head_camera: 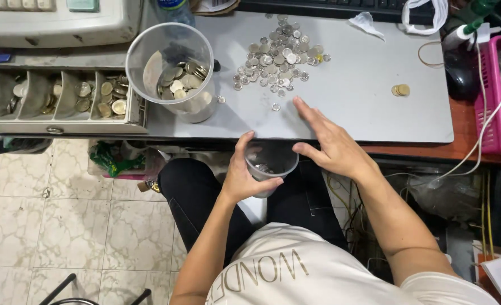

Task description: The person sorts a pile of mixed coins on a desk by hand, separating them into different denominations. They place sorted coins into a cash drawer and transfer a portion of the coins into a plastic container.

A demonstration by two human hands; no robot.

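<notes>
The left hand (245, 178) is clamping around a small clear plastic cup (270, 166), which is sitting just below the front edge of the grey counter (375, 96), at roughly 6 o'clock from the loose pile of silver coins (276, 56). A few coins are lying in the bottom of this cup. The right hand (332, 144) is resting flat and open on the counter edge at 3 o'clock of the cup, fingers spread and gripping nothing, its thumb reaching toward the rim. A larger clear cup (174, 70) partly filled with coins is standing at 10 o'clock of the small cup, beside the open coin drawer (64, 99) at 9 o'clock of it. Two gold coins (401, 90) are lying well apart from the pile, at 3 o'clock. The small cup is appearing thin-walled and light, likely flexing under a squeeze and growing heavier as coins are gathering in it; gripping the wall around mid-height, as the left hand is doing, is judged steadier than pinching the rim
</notes>
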